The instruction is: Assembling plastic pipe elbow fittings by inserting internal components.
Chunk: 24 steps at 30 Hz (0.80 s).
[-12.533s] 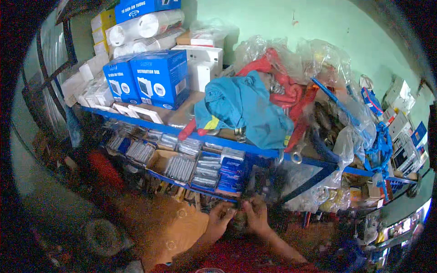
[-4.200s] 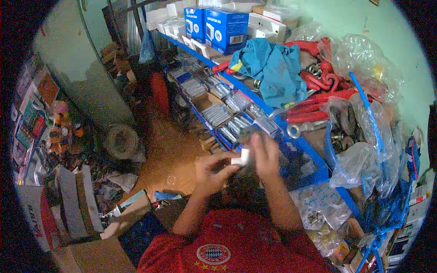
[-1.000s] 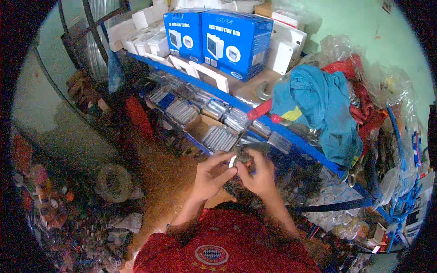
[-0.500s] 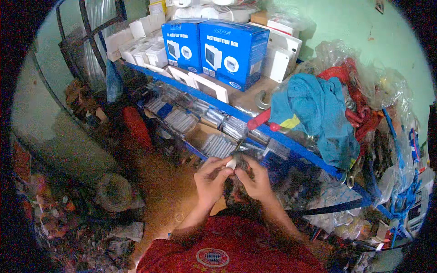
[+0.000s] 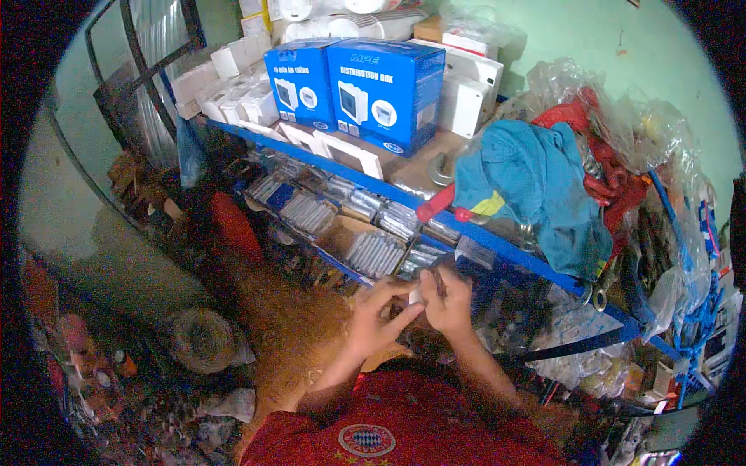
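The left hand (image 5: 378, 317) pinches a small white piece (image 5: 415, 297) before the blue-edged shelf (image 5: 509, 250); the right hand (image 5: 451, 305) rests half-curled beside it, its hold unclear. Light, steady fingertip pressure should prevent slipping.

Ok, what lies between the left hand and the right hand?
In the head view, a small white piece lies there, pinched by the left hand; whether the right hand touches it is unclear.
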Motion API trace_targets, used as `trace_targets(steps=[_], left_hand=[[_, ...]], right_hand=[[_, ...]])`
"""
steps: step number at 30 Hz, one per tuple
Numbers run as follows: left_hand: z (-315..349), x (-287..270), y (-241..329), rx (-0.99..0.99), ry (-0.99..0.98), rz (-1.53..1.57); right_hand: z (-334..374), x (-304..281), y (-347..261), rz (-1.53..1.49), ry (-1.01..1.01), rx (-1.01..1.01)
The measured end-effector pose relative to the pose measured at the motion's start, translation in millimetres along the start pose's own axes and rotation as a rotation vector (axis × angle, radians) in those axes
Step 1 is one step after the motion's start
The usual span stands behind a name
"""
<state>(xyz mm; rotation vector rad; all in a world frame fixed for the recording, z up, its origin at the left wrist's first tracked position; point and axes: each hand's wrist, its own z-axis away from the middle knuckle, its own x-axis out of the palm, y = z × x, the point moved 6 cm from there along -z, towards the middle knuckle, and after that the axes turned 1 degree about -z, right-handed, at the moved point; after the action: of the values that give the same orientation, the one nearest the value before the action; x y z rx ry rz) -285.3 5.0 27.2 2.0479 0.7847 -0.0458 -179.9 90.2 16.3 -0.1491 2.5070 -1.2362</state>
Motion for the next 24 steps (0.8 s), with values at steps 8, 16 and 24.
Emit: trace_targets(steps=[8,16,24], left_hand=[[11,-7,-18,-0.209,0.101,0.441],[11,-9,-19,-0.285,0.126,0.439],[17,-6,-18,-0.250,0.080,0.336]], right_hand=[[14,9,25,-0.974,0.253,0.897],[4,-3,-7,-0.531,-0.114,0.152],[14,9,-18,0.050,-0.162,0.017]])
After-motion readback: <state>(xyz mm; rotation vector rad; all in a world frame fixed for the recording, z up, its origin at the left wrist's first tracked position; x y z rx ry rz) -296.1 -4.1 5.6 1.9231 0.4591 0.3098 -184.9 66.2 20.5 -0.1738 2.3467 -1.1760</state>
